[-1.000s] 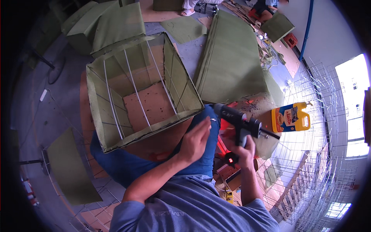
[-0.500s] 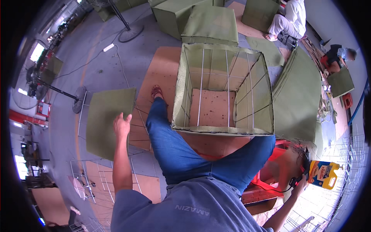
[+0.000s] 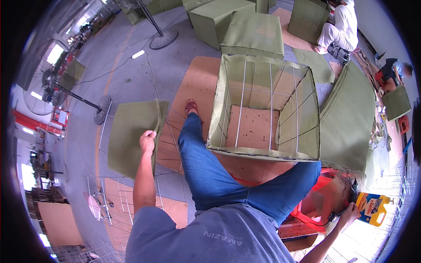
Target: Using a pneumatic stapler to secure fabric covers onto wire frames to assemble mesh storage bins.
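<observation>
My left hand [image 3: 148,141] is closed on the right edge of a stack of green fabric sheets [image 3: 127,136], lifting that edge a little. The sheets lie over a wire frame [image 3: 104,131] on the floor at left. Standing between my knees is a wire-frame box covered in green fabric [image 3: 263,154], its open side toward me and bare metal rods crossing it. Far to the right, my right hand [image 3: 349,215] is beside a black corded tool [image 3: 354,191] and a yellow jug [image 3: 376,209]; its fingers are too small and partly hidden to read.
Red plastic stools [image 3: 302,219] stand at my right. Green fabric [image 3: 351,127] is piled beyond them, and wire panels [image 3: 401,184] lean at far right. More green boxes [image 3: 253,35], a fan stand [image 3: 163,39], cardboard [image 3: 193,83] and a seated co-worker [image 3: 340,28] are farther off.
My left hand has gone from hovering open over the green sheets to gripping their edge, which now lifts. The right hand stays by the black tool. The whole view has shifted slightly.
</observation>
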`<state>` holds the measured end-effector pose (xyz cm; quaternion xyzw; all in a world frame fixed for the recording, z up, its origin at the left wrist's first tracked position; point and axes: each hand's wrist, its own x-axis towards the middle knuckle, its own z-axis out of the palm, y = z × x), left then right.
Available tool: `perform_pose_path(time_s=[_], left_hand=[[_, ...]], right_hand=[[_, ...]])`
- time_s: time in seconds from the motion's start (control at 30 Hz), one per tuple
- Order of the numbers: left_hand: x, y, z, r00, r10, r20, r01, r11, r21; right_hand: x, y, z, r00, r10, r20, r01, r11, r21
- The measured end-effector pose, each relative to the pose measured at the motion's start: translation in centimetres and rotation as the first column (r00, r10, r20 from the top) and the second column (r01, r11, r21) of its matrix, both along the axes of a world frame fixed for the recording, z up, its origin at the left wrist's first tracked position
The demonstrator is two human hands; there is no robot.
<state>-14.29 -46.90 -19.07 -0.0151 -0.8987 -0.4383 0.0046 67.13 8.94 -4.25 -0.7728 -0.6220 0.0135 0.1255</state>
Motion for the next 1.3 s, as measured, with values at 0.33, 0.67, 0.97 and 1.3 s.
perform_pose_path(time_s=[0.33,0.67,0.97,1.3], left_hand=[[1.3,2.2,4.5,0.980,0.016,-0.199,-0.115,0.859,-0.499],[-2.4,-0.8,0.2,0.923,0.368,0.114,-0.370,0.929,0.002],[-2.7,-6.5,7.1,0.888,0.460,0.026,-0.457,0.871,0.179],[6.3,-2.0,14.6,0.975,-0.009,0.221,-0.043,0.972,0.231]], right_hand=[[-1.0,0.2,-0.9,0.990,0.113,0.085,-0.128,0.971,0.200],[-6.5,-0.3,0.9,0.964,0.252,0.079,-0.264,0.895,0.360],[-11.0,-2.0,4.3,0.937,0.348,0.017,-0.322,0.848,0.421],[-20.4,-4.8,6.4,0.674,0.724,-0.145,-0.510,0.599,0.618]])
